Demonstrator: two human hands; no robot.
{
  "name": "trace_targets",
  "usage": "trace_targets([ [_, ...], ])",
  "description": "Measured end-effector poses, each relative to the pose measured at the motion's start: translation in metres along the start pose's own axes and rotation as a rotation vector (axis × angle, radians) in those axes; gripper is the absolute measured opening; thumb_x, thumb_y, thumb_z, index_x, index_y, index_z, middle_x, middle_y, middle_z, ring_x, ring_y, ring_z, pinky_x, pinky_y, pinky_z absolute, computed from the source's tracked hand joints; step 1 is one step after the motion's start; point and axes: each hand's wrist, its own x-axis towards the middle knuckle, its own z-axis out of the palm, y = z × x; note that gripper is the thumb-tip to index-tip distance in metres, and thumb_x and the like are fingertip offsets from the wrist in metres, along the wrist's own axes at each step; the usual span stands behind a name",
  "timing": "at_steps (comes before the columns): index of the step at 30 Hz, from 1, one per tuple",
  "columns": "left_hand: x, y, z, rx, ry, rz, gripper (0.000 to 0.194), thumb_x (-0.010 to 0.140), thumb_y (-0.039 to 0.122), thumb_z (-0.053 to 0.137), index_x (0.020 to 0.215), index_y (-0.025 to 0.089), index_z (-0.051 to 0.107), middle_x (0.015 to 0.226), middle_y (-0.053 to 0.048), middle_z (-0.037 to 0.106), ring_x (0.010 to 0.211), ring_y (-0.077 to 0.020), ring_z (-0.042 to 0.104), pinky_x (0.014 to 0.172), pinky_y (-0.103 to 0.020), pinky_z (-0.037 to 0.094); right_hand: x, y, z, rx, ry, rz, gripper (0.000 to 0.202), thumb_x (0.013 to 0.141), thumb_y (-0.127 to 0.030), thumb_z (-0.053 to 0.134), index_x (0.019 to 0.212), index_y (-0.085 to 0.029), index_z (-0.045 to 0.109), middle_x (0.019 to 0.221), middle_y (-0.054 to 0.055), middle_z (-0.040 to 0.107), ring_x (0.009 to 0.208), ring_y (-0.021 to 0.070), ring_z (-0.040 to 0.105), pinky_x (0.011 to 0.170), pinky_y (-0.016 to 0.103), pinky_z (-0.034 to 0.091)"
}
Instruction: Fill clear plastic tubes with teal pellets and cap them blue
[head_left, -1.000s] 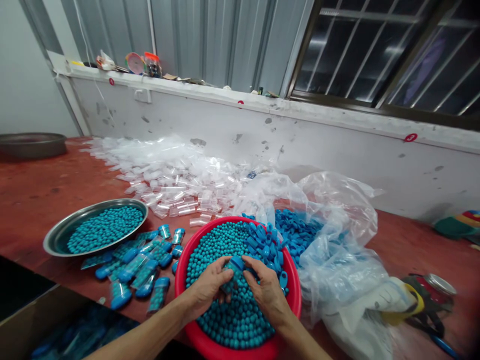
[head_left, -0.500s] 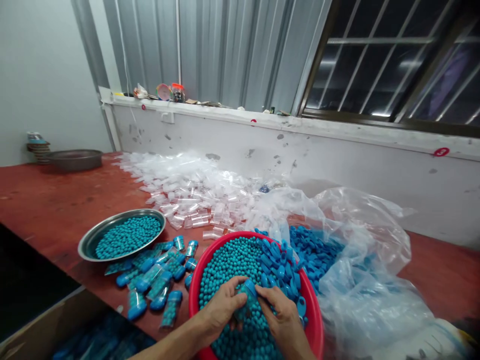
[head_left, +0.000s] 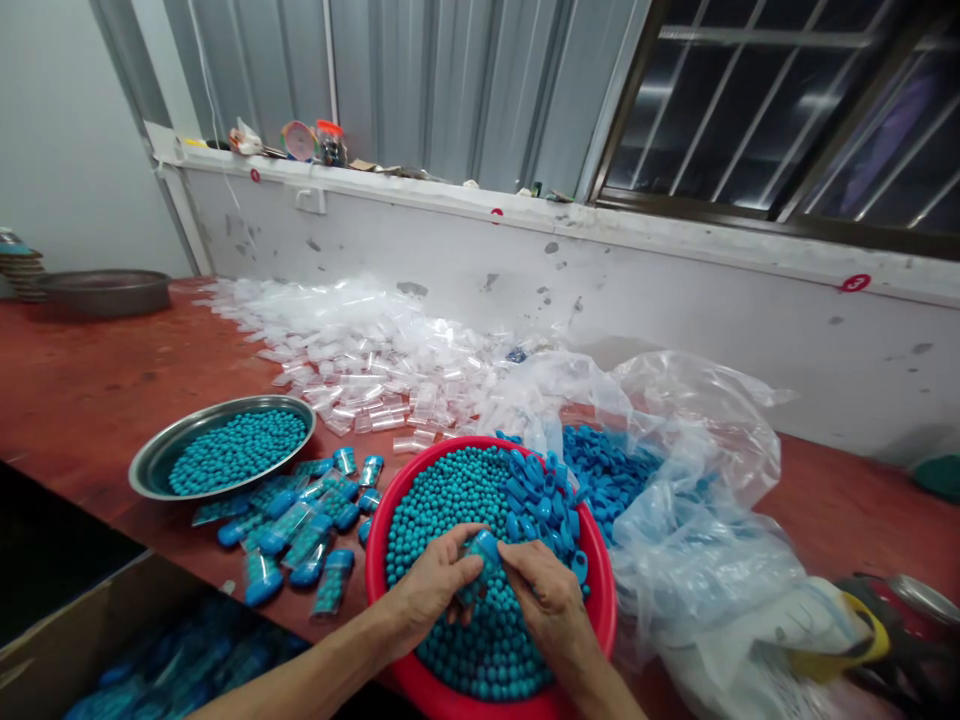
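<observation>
Over the red basin (head_left: pixel 611 590), my left hand (head_left: pixel 435 585) is closed round a small clear bottle (head_left: pixel 480 565) with a blue cap (head_left: pixel 485 545) on its upper end. Turquoise beads show inside the bottle. My right hand (head_left: pixel 546 590) meets it from the right, thumb and fingers pinched at the edge of the cap. Loose turquoise beads (head_left: pixel 442 490) fill the basin below both hands. Loose blue caps (head_left: pixel 540 500) are heaped on the beads at the back right of the basin.
Filled bottles (head_left: pixel 300 525) lie left of the basin, by a metal bowl (head_left: pixel 142 470) of beads. Clear empty tubes (head_left: pixel 367 370) spread behind. A plastic bag (head_left: pixel 697 420) with blue caps lies right. Below left is a cardboard box (head_left: pixel 67 620) of filled bottles.
The view has shifted a little, bringing more of the right side into sight. Both hands stay together at the capped bottle over the basin, with little change in their grip.
</observation>
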Motion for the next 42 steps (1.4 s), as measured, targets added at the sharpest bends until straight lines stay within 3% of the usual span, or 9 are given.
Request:
trace_targets([
  [8, -0.002, 0.005, 0.009, 0.005, 0.128, -0.054, 0.037, 0.07, 0.033, 0.053, 0.101, 0.017, 0.042, 0.046, 0.012, 0.038, 0.031, -0.0029, 0.031, 0.028, -0.013, 0.022, -0.006, -0.002, 0.012, -0.045, 0.015, -0.114, 0.029, 0.086, -0.013, 0.037, 0.103, -0.021, 0.06, 0.086, 0.006, 0.066, 0.078, 0.0182, 0.059, 0.07, 0.032, 0.049],
  [11, -0.006, 0.013, 0.004, 0.056, 0.048, -0.029, 0.033, 0.072, 0.033, 0.051, 0.1, 0.018, 0.042, 0.049, 0.01, 0.042, 0.031, -0.003, 0.036, 0.029, -0.013, 0.024, -0.002, 0.0, 0.004, 0.175, 0.005, 0.077, 0.021, 0.082, -0.021, 0.048, 0.097, -0.022, 0.062, 0.086, 0.004, 0.066, 0.077, 0.0174, 0.061, 0.069, 0.029, 0.051],
  [14, -0.01, 0.02, 0.001, 0.101, -0.04, -0.038, 0.03, 0.072, 0.028, 0.05, 0.1, 0.02, 0.042, 0.056, 0.009, 0.046, 0.032, -0.0034, 0.043, 0.03, -0.013, 0.026, 0.006, 0.007, -0.005, 0.394, 0.017, 0.39, 0.026, 0.073, -0.033, 0.059, 0.095, -0.02, 0.062, 0.079, 0.003, 0.066, 0.06, 0.0168, 0.062, 0.051, 0.027, 0.054],
  [18, -0.01, 0.017, 0.003, 0.13, 0.008, -0.04, 0.028, 0.072, 0.021, 0.045, 0.099, 0.02, 0.042, 0.059, 0.008, 0.045, 0.033, -0.0035, 0.041, 0.032, -0.014, 0.029, 0.014, 0.018, -0.003, 0.524, -0.038, 0.55, 0.037, 0.067, -0.041, 0.063, 0.096, -0.018, 0.062, 0.077, 0.004, 0.066, 0.052, 0.0172, 0.061, 0.042, 0.028, 0.052],
  [22, -0.008, 0.011, 0.01, 0.206, 0.134, 0.038, 0.034, 0.07, 0.017, 0.049, 0.104, 0.021, 0.046, 0.065, 0.007, 0.044, 0.042, -0.0035, 0.036, 0.04, -0.016, 0.033, 0.01, 0.007, 0.004, 0.355, -0.121, 0.435, 0.041, 0.074, -0.039, 0.056, 0.111, -0.02, 0.057, 0.103, 0.008, 0.064, 0.09, 0.0243, 0.061, 0.074, 0.037, 0.053],
  [26, -0.01, 0.012, 0.012, 0.208, 0.165, 0.165, 0.038, 0.071, 0.016, 0.05, 0.108, 0.018, 0.049, 0.078, 0.002, 0.054, 0.068, -0.0111, 0.048, 0.066, -0.022, 0.04, 0.002, -0.01, 0.012, 0.097, -0.308, 0.272, 0.079, 0.064, -0.032, 0.067, 0.132, -0.014, 0.031, 0.135, 0.015, 0.035, 0.124, 0.0273, 0.032, 0.098, 0.042, 0.033],
  [30, -0.011, 0.018, 0.013, 0.168, 0.072, 0.202, 0.031, 0.071, 0.018, 0.051, 0.102, 0.015, 0.052, 0.092, -0.002, 0.057, 0.09, -0.0168, 0.049, 0.086, -0.027, 0.036, -0.001, -0.018, 0.022, -0.09, -0.318, 0.218, 0.093, 0.061, -0.032, 0.068, 0.135, -0.007, 0.018, 0.129, 0.023, 0.04, 0.117, 0.0317, 0.041, 0.09, 0.044, 0.04],
  [36, -0.009, 0.014, 0.022, 0.244, 0.18, 0.192, 0.007, 0.072, 0.018, 0.049, 0.079, 0.017, 0.052, 0.074, 0.002, 0.052, 0.075, -0.0135, 0.045, 0.071, -0.022, 0.038, 0.001, -0.034, 0.024, -0.306, -0.238, 0.135, 0.085, 0.061, -0.029, 0.061, 0.134, -0.009, 0.023, 0.105, 0.019, 0.053, 0.082, 0.0303, 0.06, 0.063, 0.04, 0.051],
  [42, -0.005, 0.004, 0.019, 0.334, 0.217, 0.198, 0.013, 0.074, 0.021, 0.047, 0.084, 0.017, 0.054, 0.08, 0.0, 0.056, 0.079, -0.0154, 0.048, 0.075, -0.024, 0.038, -0.001, -0.032, 0.024, -0.253, -0.321, 0.164, 0.085, 0.067, -0.03, 0.061, 0.137, -0.018, 0.013, 0.112, 0.016, 0.05, 0.085, 0.0274, 0.06, 0.067, 0.037, 0.051],
])
